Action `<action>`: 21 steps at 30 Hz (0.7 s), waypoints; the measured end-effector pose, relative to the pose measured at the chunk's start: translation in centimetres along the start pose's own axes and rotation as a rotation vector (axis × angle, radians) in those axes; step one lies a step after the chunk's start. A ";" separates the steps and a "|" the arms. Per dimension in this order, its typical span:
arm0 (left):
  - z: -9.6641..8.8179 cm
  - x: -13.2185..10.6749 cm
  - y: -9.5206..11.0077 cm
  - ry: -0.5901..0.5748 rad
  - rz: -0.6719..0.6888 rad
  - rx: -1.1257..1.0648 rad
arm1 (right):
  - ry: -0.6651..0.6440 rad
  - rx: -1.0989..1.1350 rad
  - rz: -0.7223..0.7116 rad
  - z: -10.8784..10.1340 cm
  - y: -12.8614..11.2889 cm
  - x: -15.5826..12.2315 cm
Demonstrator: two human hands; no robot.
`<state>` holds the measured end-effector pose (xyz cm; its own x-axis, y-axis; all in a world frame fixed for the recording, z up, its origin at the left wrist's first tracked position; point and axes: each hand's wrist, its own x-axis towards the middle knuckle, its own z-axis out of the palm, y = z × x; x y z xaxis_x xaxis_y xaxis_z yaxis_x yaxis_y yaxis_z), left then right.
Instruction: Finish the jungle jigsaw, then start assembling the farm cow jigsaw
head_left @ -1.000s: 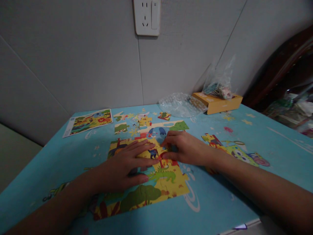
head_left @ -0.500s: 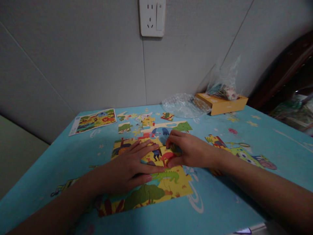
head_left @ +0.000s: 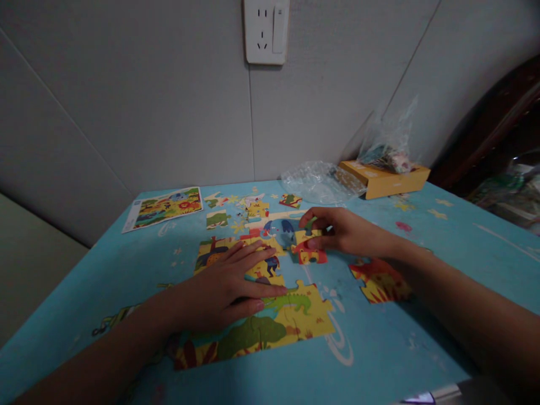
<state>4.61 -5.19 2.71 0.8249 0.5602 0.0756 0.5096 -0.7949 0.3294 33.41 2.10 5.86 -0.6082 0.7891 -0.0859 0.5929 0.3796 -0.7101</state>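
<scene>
Right fingers (head_left: 324,242) hold a squarish puzzle piece (head_left: 310,256), tab (head_left: 295,248) pointing left.

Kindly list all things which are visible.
Table: 1, blue, below
Wall: 1, grey, behind
Socket: 1, white, on wall
Picture sheet: 1, multicoloured, far left
Box: 1, orange, far right
Bag: 1, clear, on box
Wrap: 1, clear, beside box
Unclear object: 1, brown, right
Item: 1, silver, lower right
Puzzle section: 1, multicoloured, centre
Loose pieces: several, multicoloured, beyond section
Other pieces: count unclear, multicoloured, right
Held piece: 1, red-yellow, centre
Left hand: 1, bare, on section
Right hand: 1, bare, holding piece
</scene>
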 end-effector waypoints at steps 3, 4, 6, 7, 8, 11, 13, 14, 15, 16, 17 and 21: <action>-0.1 0.1 0.1 -0.023 -0.015 0.010 | -0.006 -0.048 0.040 -2.2 1.1 -0.1; -0.1 0.1 0.1 -0.030 -0.017 0.019 | -0.012 -0.074 0.050 -2.9 1.5 -0.2; -0.1 0.1 0.1 -0.030 -0.013 0.033 | -0.027 -0.118 0.076 -4.2 2.4 -0.5; 0.0 0.1 0.0 -0.023 -0.007 0.034 | -0.046 -0.125 0.094 -4.7 2.8 -0.6; 0.1 0.0 -0.1 -0.013 -0.002 0.031 | -0.072 -0.126 0.114 -5.1 3.2 -0.7; 0.3 -0.1 -0.4 0.007 0.006 0.013 | -0.153 -0.117 0.159 -5.8 3.8 -1.0; 0.4 -0.2 -0.6 0.005 -0.001 0.009 | -0.191 -0.122 0.160 -6.1 4.0 -1.2; 0.4 -0.3 -0.6 0.001 -0.003 0.009 | -0.205 -0.132 0.157 -6.2 4.1 -1.2; 0.4 -0.3 -0.6 -0.001 -0.003 0.011 | -0.220 -0.146 0.156 -6.2 4.1 -1.3; 0.4 -0.3 -0.6 -0.008 -0.004 0.016 | -0.234 -0.161 0.158 -6.3 4.2 -1.3; 0.4 -0.3 -0.6 -0.019 -0.004 0.025 | -0.246 -0.177 0.162 -6.4 4.2 -1.3; 0.3 -0.2 -0.5 -0.057 -0.017 0.064 | -0.292 -0.207 0.170 -6.5 4.5 -1.4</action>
<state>4.23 -5.00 2.22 0.8277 0.5610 0.0166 0.5365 -0.7996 0.2697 40.35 5.87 7.37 -0.5991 0.6898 -0.4066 0.7739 0.3686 -0.5149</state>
